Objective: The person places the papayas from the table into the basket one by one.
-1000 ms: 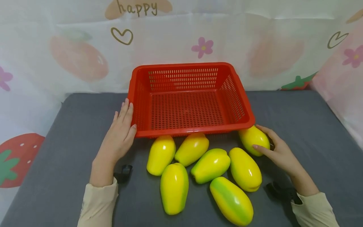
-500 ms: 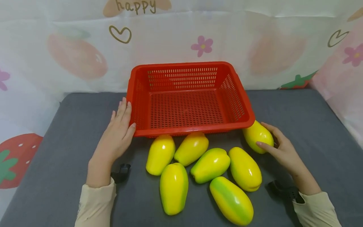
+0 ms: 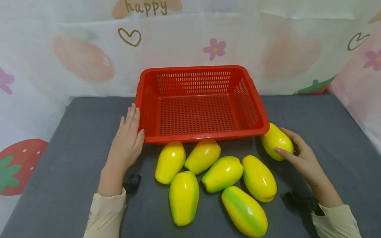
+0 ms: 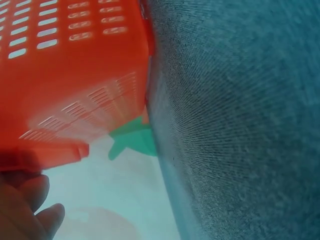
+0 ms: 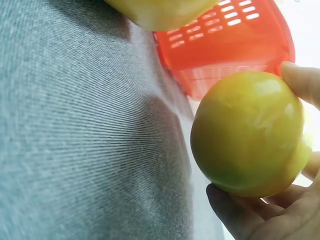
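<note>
My right hand [image 3: 302,157] grips a yellow papaya [image 3: 277,142] between thumb and fingers, just off the basket's front right corner. In the right wrist view, a gap shows between this papaya [image 5: 250,135] and the cloth, so it is raised. My left hand [image 3: 126,142] rests with straight fingers against the left side of the red plastic basket [image 3: 196,136]. The left wrist view shows that hand's fingertips [image 4: 35,192] at the basket rim. The basket has slotted walls, and nothing lies inside it.
Several yellow-green papayas lie in front of the basket, among them one with a green stripe [image 3: 244,211] and one upright-pointing [image 3: 184,198]. A grey cloth [image 3: 321,132] covers the table. A printed curtain [image 3: 178,39] hangs right behind the basket.
My right hand has moved to the right with the papaya, bringing it out from beside the basket's corner. My left hand stays at the basket's side. The other papayas have not moved.
</note>
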The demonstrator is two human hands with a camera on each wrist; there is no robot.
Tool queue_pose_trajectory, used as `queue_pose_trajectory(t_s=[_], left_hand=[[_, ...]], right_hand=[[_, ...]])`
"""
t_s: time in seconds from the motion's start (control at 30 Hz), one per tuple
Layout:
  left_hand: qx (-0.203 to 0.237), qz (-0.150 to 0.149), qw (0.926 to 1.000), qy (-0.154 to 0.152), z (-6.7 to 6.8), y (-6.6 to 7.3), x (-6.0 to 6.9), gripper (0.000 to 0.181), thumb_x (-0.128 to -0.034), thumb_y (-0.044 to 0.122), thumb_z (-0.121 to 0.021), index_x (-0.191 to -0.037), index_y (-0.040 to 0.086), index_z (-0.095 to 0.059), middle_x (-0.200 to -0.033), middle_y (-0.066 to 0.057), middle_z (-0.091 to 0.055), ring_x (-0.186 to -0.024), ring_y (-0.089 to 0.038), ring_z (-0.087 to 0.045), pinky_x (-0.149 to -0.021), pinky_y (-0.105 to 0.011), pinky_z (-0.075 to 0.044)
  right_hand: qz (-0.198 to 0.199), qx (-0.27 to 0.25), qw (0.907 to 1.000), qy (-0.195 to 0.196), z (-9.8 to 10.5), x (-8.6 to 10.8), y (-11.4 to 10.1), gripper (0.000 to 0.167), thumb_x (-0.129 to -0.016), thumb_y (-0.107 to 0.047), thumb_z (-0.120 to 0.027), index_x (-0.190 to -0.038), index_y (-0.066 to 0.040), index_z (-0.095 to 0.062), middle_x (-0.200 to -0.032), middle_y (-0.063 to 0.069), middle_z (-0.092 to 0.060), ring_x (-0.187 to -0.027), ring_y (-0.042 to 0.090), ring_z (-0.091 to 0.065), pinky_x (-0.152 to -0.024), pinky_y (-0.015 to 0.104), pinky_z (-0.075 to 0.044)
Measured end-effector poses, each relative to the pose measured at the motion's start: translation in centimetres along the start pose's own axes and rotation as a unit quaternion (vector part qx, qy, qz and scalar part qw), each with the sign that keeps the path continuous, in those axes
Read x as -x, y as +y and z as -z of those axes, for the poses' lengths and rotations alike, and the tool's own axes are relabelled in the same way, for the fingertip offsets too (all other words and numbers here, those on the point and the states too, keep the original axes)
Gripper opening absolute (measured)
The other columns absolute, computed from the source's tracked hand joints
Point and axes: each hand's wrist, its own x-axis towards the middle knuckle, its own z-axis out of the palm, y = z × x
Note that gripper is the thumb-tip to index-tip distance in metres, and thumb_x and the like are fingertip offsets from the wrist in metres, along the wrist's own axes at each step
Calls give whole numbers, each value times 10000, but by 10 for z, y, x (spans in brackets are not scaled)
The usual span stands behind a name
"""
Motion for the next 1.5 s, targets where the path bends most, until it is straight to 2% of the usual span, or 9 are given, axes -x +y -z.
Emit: queue_pose_trajectory(t_s=[0.2, 0.43, 0.7, 0.93, 1.1, 1.5], left_hand=[[-168, 13, 9999, 30, 1, 0, -2, 597, -954, 156, -378, -1477, -51, -176, -1557, -171, -127, -1427, -307, -116, -1143, -471, -80], [-203, 81, 9997, -125, 0, 0, -2, 607, -964, 186, -366, -1482, -45, -153, -1563, -164, -96, -1430, -308, -93, -1141, -482, -69], [-354, 25, 9992, -155, 2, 1, -2, 601, -970, 196, -368, -1478, -51, -165, -1560, -175, -101, -1426, -326, -105, -1130, -519, -80], [-537, 117, 9982, -247, 3, 4, -3, 603, -972, 202, -375, -1478, -52, -168, -1556, -186, -104, -1421, -342, -115, -1120, -547, -87], [-514, 142, 9984, -213, 2, 5, -4, 604, -972, 204, -380, -1481, -44, -169, -1557, -180, -103, -1423, -335, -111, -1120, -547, -85], [-443, 254, 9986, -169, 2, 6, -2, 611, -965, 196, -390, -1479, -49, -169, -1557, -181, -100, -1426, -327, -101, -1123, -541, -82]], right_hand=[[73, -51, 9999, 101, 2, -2, -1, 639, -932, -168, -592, -1488, -131, -278, -1386, 72, -366, -1056, 37, -417, -783, 72, -389], [166, -3, 9996, 217, 6, 0, -2, 636, -930, -154, -593, -1487, -139, -286, -1381, 46, -371, -1049, 33, -412, -770, 72, -392], [305, -23, 9987, 408, 11, 2, -8, 655, -925, -112, -593, -1495, -162, -274, -1385, -11, -378, -1065, 8, -417, -770, 68, -396], [638, -44, 9954, 718, 18, -1, -19, 655, -904, -25, -592, -1482, -142, -305, -1302, -133, -399, -1037, 17, -444, -767, 57, -394], [887, -74, 9925, 836, 22, -6, -31, 659, -897, 17, -581, -1478, -137, -312, -1314, -116, -395, -1048, 33, -443, -778, 55, -397], [1093, -40, 9909, 787, 23, -16, -55, 661, -887, 21, -596, -1470, -141, -330, -1321, -95, -414, -1030, 67, -467, -784, 57, -414]])
